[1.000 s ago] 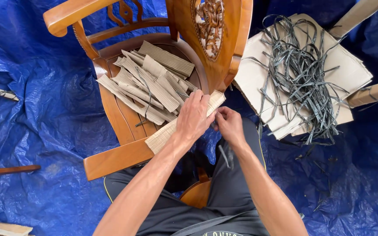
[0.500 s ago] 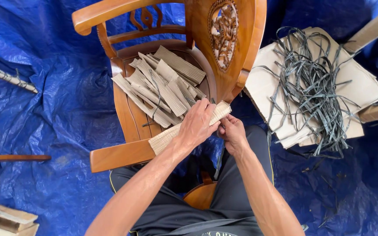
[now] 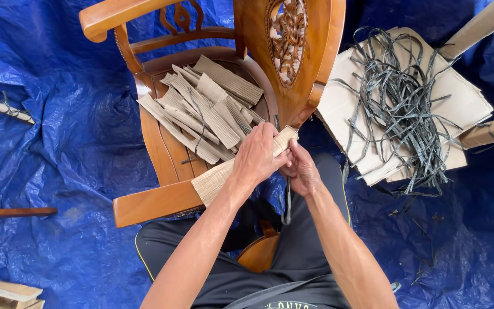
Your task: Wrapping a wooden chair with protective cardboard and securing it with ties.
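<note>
Left hand (image 3: 257, 155) clamps the cardboard wrap (image 3: 219, 174) on the chair arm (image 3: 154, 203); wrap's long axis runs lower-left to upper-right. Right hand (image 3: 301, 170), at the wrap's upper-right end, pinches a dark strap (image 3: 286, 203) hanging below

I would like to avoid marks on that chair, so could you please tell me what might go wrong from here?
1. The left hand alone presses the tan corrugated cardboard strip to the carved wooden chair; it may slip.
2. The dark plastic strap at the right hand hangs slack and could tie loosely.
3. The loose cardboard strips piled on the seat could slide off.
</note>
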